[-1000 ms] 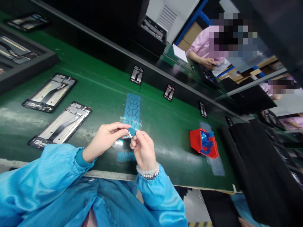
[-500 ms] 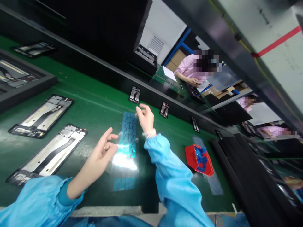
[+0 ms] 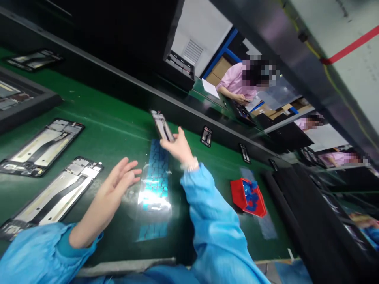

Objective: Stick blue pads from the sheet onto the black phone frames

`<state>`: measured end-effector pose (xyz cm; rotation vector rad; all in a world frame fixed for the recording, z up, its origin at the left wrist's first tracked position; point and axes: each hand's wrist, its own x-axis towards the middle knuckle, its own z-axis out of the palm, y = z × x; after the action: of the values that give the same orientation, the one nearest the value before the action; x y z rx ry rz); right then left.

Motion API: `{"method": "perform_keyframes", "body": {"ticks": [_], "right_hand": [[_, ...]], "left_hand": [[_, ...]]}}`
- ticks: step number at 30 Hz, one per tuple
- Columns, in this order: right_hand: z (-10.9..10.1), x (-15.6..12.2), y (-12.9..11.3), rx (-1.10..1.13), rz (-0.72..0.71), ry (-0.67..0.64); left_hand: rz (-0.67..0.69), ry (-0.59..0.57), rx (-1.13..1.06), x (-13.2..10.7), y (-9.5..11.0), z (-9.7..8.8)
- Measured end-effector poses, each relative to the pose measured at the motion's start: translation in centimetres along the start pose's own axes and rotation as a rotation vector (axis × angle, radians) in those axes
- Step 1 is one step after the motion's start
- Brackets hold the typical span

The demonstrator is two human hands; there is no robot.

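My right hand [image 3: 178, 146] grips a phone assembly [image 3: 162, 125] by its near end, tilted up off the green bench near the back ledge. Its black frame and pale inner plate show. My left hand [image 3: 114, 187] hovers with fingers stretched out and holds nothing. Between the hands lies a clear sheet with blue die-cut stickers [image 3: 156, 169], glare across its lower half. To the left of my left hand, a phone assembly [image 3: 56, 193] lies with its inner side up, and another phone assembly [image 3: 44, 146] lies behind it.
A red bin [image 3: 248, 197] with blue scraps stands on a clear strip at right. More phone assemblies [image 3: 206, 136] rest along the back ledge. A dark tray [image 3: 32, 106] sits far left, black foam [image 3: 299, 213] far right. A person in pink [image 3: 232, 83] works across the bench.
My right hand has taken hold of the phone assembly by the back ledge and lifted it into a tilt. My left hand has shifted slightly left, its fingers straighter.
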<state>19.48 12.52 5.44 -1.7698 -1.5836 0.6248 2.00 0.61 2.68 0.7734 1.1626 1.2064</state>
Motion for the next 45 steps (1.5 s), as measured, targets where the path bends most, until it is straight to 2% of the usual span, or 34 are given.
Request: {"method": "perform_keyframes", "body": {"ticks": [2, 4, 6, 8, 10, 11, 14, 17, 24, 45], "right_hand": [[-0.8, -7.7, 1.0, 0.018, -0.08, -0.128], [-1.4, -14.5, 2.0, 0.1, -0.103, -0.182], [-2.0, -18.9, 2.9, 0.248, 0.006, -0.076], [-2.4, -20.9, 3.7, 0.435, 0.189, 0.112], [-2.3, -21.2, 4.1, 0.611, 0.323, 0.248], [-2.0, -21.1, 4.1, 0.684, 0.357, 0.275], [-0.7, -20.4, 3.5, 0.809, 0.4, 0.267], [0.5, -19.8, 2.7, 0.81, 0.43, 0.285], [1.8, -18.8, 2.3, 0.727, 0.422, 0.378], [2.4, -18.8, 2.1, 0.782, 0.398, 0.366]], "left_hand": [[-0.021, -0.039, -0.081, -0.2, 0.2, 0.5], [-0.017, -0.121, -0.047, -0.6, 0.0, 1.0], [0.002, -0.206, 0.033, -0.9, -0.5, 1.3], [0.009, -0.294, 0.109, -1.2, -1.3, 1.4], [-0.01, -0.398, 0.181, -1.4, -2.0, 1.4], [-0.023, -0.449, 0.216, -1.6, -2.3, 1.3], [-0.035, -0.535, 0.302, -1.9, -2.9, 1.2], [-0.061, -0.576, 0.358, -2.1, -2.9, 1.2], [-0.083, -0.585, 0.374, -2.4, -2.6, 1.3], [-0.018, -0.577, 0.406, -2.7, -2.2, 1.2]]}}
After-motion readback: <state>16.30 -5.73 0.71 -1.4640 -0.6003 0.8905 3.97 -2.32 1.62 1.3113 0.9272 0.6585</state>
